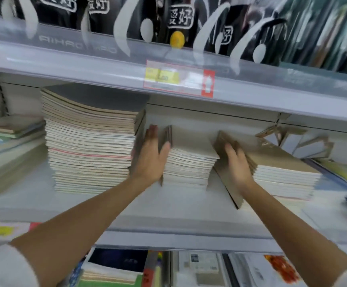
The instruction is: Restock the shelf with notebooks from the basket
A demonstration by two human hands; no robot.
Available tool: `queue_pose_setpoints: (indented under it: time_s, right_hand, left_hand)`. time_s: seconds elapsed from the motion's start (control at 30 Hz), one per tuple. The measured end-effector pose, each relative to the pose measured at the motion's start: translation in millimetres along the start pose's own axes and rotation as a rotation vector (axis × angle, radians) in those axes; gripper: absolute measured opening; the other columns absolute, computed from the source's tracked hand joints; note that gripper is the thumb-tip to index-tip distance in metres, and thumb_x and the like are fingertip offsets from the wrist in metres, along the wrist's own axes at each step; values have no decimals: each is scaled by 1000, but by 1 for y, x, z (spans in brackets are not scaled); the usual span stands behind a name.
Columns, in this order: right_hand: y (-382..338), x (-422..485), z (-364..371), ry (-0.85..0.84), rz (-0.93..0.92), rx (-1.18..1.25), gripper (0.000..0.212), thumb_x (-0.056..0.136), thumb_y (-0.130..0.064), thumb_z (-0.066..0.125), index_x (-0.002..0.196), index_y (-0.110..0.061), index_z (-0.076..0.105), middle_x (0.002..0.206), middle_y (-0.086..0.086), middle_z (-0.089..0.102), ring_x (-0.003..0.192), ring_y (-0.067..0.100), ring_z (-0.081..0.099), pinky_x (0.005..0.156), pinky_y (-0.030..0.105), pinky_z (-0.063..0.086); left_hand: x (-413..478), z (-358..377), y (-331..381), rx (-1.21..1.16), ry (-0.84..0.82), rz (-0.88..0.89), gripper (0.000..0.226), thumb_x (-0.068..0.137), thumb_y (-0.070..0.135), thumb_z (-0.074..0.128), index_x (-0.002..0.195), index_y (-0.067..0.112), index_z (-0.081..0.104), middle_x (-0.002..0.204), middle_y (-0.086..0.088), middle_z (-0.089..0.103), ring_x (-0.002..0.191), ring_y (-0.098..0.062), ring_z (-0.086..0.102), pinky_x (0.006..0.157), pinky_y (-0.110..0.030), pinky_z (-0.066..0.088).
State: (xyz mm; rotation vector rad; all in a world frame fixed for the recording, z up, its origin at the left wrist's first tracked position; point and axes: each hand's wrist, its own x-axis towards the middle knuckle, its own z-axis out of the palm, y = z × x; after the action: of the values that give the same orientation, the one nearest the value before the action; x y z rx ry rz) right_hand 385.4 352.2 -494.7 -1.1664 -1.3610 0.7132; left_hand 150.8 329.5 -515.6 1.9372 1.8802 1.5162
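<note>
On the white shelf (168, 206) stand three stacks of tan-covered notebooks: a tall left stack (89, 141), a lower middle stack (189, 162) and a right stack (282, 172). My left hand (151, 156) lies flat with straight fingers against the middle stack's left side, next to a few notebooks standing on edge. My right hand (235, 162) is blurred; its fingers curl over a few tilted brown notebooks (230, 189) that lean in the gap between the middle and right stacks. No basket is in view.
The upper shelf's edge (106, 61) with a price tag (178, 78) hangs just above the stacks. Black bags stand on top of it. More paper goods lie at far left (7, 137) and far right, and other notebooks fill the shelf below (116, 268).
</note>
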Motion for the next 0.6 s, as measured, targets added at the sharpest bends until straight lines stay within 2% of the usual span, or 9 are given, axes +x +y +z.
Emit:
queue_pose_setpoints:
  time_s: [0.03, 0.07, 0.13, 0.17, 0.27, 0.33, 0.43, 0.53, 0.6]
  right_hand:
    - [1, 13, 5, -7, 180, 220, 47, 97, -41, 49, 136, -16, 48, 127, -5, 54, 106, 9, 58, 82, 12, 46]
    - [5, 26, 10, -21, 320, 381, 49, 97, -45, 49, 135, -16, 49, 133, 0, 55, 107, 13, 60, 84, 17, 52]
    - [17, 40, 23, -81, 473, 468, 59, 94, -53, 50, 135, -10, 52, 141, 16, 51, 123, 34, 55, 105, 41, 46]
    - [24, 43, 30, -112, 507, 447, 62, 93, -54, 51, 135, -8, 52, 142, 20, 49, 127, 38, 50, 110, 48, 38]
    - [37, 45, 50, -242, 571, 468, 65, 94, -52, 50, 145, -13, 41, 138, 6, 48, 127, 31, 44, 117, 56, 20]
    - [40, 47, 57, -212, 564, 428, 61, 94, -47, 50, 144, -15, 42, 140, 6, 47, 131, 27, 41, 117, 53, 22]
    - [42, 51, 64, -144, 546, 364, 56, 93, -43, 51, 141, -16, 46, 145, 3, 46, 133, 27, 42, 116, 47, 26]
    - [39, 48, 61, -230, 607, 417, 71, 88, -61, 47, 148, -25, 37, 153, 3, 37, 141, 29, 33, 117, 54, 18]
    - [44, 46, 54, -282, 597, 489, 80, 84, -75, 39, 148, -28, 36, 153, 2, 37, 141, 28, 34, 118, 53, 20]
  left_hand:
    - [11, 7, 7, -242, 20, -245, 59, 98, 48, 31, 148, 17, 29, 155, -7, 31, 143, -26, 28, 119, -44, 21]
    - [20, 14, 12, -494, 15, -472, 60, 99, 50, 31, 147, 14, 33, 153, -9, 35, 140, -28, 33, 117, -44, 23]
    - [32, 26, 13, -846, -23, -760, 65, 98, 56, 33, 147, 14, 37, 148, -9, 42, 136, -28, 40, 116, -44, 27]
    - [34, 31, 14, -918, -82, -790, 67, 97, 60, 32, 146, 14, 39, 147, -9, 44, 135, -28, 42, 116, -44, 28]
    - [33, 44, 18, -912, -216, -713, 67, 97, 61, 29, 149, 19, 33, 152, -4, 38, 140, -26, 35, 118, -44, 23]
    - [34, 49, 16, -865, -177, -684, 61, 100, 54, 31, 151, 20, 28, 154, 0, 32, 143, -24, 29, 119, -44, 19]
    - [38, 50, 10, -869, -149, -736, 61, 97, 50, 39, 149, 18, 35, 152, -2, 38, 140, -27, 35, 117, -48, 24]
    - [40, 46, 4, -884, -196, -743, 56, 97, 51, 40, 143, 18, 45, 146, -4, 47, 136, -28, 42, 114, -46, 30]
    - [34, 45, 4, -996, -223, -757, 55, 98, 55, 33, 126, 17, 61, 127, -9, 64, 118, -28, 58, 102, -42, 44]
